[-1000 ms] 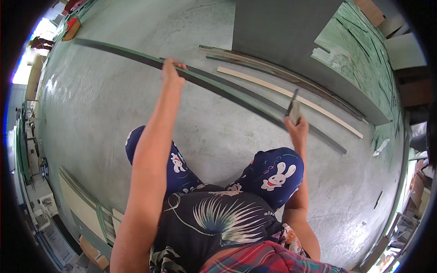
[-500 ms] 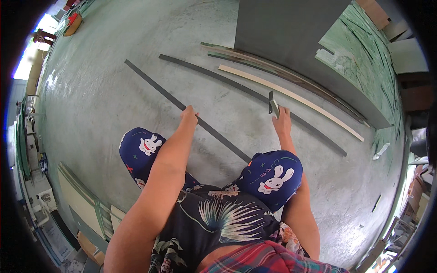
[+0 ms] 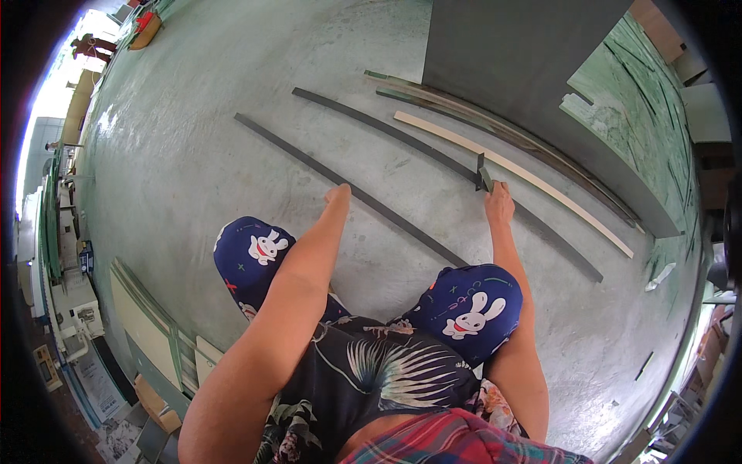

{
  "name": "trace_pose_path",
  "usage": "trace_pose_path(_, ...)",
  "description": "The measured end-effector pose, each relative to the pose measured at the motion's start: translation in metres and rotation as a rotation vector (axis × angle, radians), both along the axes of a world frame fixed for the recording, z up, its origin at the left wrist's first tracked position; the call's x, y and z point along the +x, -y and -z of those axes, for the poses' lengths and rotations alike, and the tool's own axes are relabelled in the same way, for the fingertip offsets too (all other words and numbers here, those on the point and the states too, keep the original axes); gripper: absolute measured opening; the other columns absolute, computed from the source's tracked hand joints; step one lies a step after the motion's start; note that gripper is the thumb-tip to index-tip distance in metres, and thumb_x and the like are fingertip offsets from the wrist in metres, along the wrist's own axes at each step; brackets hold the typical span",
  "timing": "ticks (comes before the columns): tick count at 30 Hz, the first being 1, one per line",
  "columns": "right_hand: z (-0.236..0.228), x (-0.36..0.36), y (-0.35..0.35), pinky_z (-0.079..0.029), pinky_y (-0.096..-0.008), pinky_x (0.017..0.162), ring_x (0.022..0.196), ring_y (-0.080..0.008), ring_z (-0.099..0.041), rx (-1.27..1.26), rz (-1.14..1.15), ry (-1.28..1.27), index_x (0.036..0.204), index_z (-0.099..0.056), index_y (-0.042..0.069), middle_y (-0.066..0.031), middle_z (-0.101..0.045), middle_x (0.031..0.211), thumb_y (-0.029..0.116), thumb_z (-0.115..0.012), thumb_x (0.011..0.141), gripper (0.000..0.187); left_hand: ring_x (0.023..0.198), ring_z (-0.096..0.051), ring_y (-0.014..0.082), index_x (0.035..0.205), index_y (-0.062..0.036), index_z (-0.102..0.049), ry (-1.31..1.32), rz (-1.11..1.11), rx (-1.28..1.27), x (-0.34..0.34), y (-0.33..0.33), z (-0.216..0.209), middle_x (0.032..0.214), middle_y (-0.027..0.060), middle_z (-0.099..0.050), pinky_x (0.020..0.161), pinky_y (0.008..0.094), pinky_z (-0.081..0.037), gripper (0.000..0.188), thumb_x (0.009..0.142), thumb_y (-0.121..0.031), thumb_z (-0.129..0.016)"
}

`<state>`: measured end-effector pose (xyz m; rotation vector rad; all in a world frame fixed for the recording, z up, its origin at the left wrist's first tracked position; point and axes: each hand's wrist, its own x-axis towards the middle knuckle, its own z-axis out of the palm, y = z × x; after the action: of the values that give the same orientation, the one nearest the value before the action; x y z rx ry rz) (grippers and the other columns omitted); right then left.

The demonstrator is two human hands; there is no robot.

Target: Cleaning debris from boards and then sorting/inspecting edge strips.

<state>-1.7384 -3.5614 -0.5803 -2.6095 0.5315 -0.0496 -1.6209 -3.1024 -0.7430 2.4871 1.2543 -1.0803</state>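
My left hand (image 3: pixel 338 195) is closed at the near edge of a long dark grey strip (image 3: pixel 290 151) lying slantwise on the floor; the fingertips are partly hidden. My right hand (image 3: pixel 500 203) grips a small tool (image 3: pixel 483 175) with a thin dark plate and a blocky body; its exact kind is unclear. That tool is over a second dark grey strip (image 3: pixel 394 127), which lies beyond the first at a similar slant. Farther off, a pale wooden strip (image 3: pixel 510 170) lies roughly alongside it.
Several thin strips (image 3: pixel 448 102) lie along the edge of a large dark panel (image 3: pixel 510 46). Green-stained boarding (image 3: pixel 626 85) is at the far right. Flat boards (image 3: pixel 143 325) lean at the lower left. A scrap of white film (image 3: pixel 659 277) lies on the concrete floor (image 3: pixel 193 162).
The near dark strip has turned to lie closer to parallel with the second strip. My left hand's hold has shifted to its near edge. The whole view has swung slightly.
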Motion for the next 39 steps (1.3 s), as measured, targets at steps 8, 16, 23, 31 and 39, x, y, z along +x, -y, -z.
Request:
trace_pose_path(8, -0.023, -0.046, 0.066, -0.049, -0.0417, 0.072, 0.085, -0.0325, -0.062, -0.085, -0.01, -0.197, 0.096, -0.061, 0.006, -0.0156, -0.063, 0.092, 0.021, -0.066, 0.07, 0.03, 0.103, -0.055, 0.0278, 0.103, -0.0026, -0.059, 0.67, -0.452, -0.497, -0.008, 0.114, -0.104, 0.103, 0.015, -0.061, 0.084, 0.0362, -0.043, 0.053, 0.072, -0.044, -0.066)
trace_pose_path(16, -0.083, -0.083, 0.131, -0.046, -0.0363, 0.059, 0.06, -0.0239, -0.06, 0.21, -0.178, -0.49, 0.078, -0.064, 0.003, -0.0123, -0.062, 0.064, 0.024, -0.067, 0.063, 0.025, 0.122, -0.036, 0.0351, 0.136, -0.0054, -0.024, 0.79, -1.186, -1.443, 0.002, 0.145, -0.181, 0.132, 0.0191, -0.036, 0.1, 0.0496, -0.03, 0.08, 0.081, -0.059, -0.046)
trace_pose_path(23, -0.07, -0.085, 0.164, -0.044, -0.0346, 0.058, 0.059, -0.0195, -0.059, 0.349, -0.071, -0.466, 0.077, -0.063, 0.001, -0.0094, -0.061, 0.061, 0.019, -0.067, 0.063, 0.023, 0.111, -0.048, 0.0377, 0.109, 0.0003, -0.04, 0.859, -1.033, -1.476, 0.016, 0.156, -0.201, 0.113, 0.0181, -0.047, 0.092, 0.0554, -0.039, 0.05, 0.093, -0.047, -0.035)
trace_pose_path(31, -0.084, -0.113, 0.144, -0.046, -0.0349, 0.06, 0.063, -0.0187, -0.06, 0.226, 0.258, 0.005, 0.095, -0.058, -0.001, -0.0121, -0.061, 0.071, 0.017, -0.063, 0.074, 0.028, 0.102, -0.054, 0.0352, 0.102, -0.0007, -0.042, 0.943, -0.896, -1.554, 0.013, 0.187, -0.223, 0.107, 0.0189, -0.049, 0.088, 0.0505, -0.046, 0.039, 0.096, -0.039, -0.037)
trace_pose_path(39, -0.085, -0.105, -0.015, -0.046, -0.032, 0.066, 0.07, -0.0191, -0.06, 0.634, 0.017, 0.136, 0.108, -0.049, 0.002, -0.0126, -0.059, 0.077, 0.014, -0.05, 0.089, 0.023, 0.095, -0.059, 0.0329, 0.109, -0.0008, -0.039, 0.954, -0.814, -1.462, 0.014, 0.198, -0.241, 0.1, 0.016, -0.055, 0.084, 0.0482, -0.049, 0.039, 0.095, -0.037, -0.044)
